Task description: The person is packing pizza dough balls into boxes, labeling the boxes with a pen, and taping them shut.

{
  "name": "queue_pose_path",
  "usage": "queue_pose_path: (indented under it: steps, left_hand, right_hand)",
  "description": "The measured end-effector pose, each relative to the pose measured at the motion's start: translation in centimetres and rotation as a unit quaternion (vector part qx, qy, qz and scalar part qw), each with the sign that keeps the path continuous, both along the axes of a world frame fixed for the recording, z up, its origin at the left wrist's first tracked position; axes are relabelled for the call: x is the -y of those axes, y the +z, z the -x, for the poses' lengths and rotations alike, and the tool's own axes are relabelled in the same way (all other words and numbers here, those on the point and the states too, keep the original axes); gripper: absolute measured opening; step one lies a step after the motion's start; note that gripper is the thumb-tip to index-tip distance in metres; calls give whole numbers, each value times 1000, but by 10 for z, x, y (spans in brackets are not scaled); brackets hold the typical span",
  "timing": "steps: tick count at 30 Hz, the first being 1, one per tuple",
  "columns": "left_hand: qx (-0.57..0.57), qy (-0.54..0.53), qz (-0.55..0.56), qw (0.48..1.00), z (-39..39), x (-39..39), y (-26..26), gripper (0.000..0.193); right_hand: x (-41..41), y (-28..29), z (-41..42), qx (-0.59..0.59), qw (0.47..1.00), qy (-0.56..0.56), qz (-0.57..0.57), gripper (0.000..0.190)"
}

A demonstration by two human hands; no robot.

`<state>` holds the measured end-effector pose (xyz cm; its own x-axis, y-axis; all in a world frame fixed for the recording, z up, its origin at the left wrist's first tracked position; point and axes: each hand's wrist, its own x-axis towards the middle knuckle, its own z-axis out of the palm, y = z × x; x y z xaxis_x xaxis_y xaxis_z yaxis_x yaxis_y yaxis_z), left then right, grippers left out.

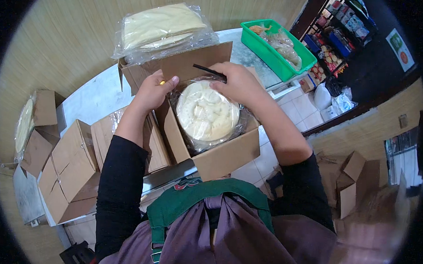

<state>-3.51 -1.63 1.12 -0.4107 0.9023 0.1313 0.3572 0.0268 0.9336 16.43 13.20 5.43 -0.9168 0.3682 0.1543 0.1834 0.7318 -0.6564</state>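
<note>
In front of me stands an open cardboard box (228,146) with round, pale dough discs (207,111) in clear plastic wrap inside it. My left hand (157,90) pinches the box's raised flap (200,58) at its left end, thumb uppermost; a small yellow thing shows by its fingers. At the box's far side, my right hand (234,80) is closed around a slim black object (208,69), perhaps a pen or marker, its end pointing left. The thumb of this hand lies over the edge of the wrapped dough.
Wrapped flat dough sheets (162,25) are stacked behind the box. A green plastic basket (282,50) holding bagged food stands at the back right. Closed cardboard boxes (70,162) line the left side of the table (94,89). More cartons (349,185) lie at right.
</note>
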Motion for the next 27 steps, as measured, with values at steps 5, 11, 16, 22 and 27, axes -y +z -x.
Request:
queue_pose_path:
  steps: [5, 11, 16, 22, 27]
  left_hand:
    - [-46, 37, 37, 998, -8, 5, 7, 33]
    - [-42, 6, -2, 999, 3, -3, -4, 32]
    - [-75, 32, -52, 995, -4, 7, 10, 31]
    - [-217, -74, -39, 973, -13, 27, 27, 29]
    - [-361, -74, 104, 924, -40, 36, 39, 40]
  right_hand:
    - [31, 4, -13, -42, 980, -90, -174, 35]
    - [52, -13, -42, 49, 987, -34, -152, 44]
    - [45, -12, -91, -167, 961, -219, -34, 34]
    - [36, -63, -175, -23, 924, -360, 124, 32]
    - [52, -85, -188, -132, 833, -10, 537, 43]
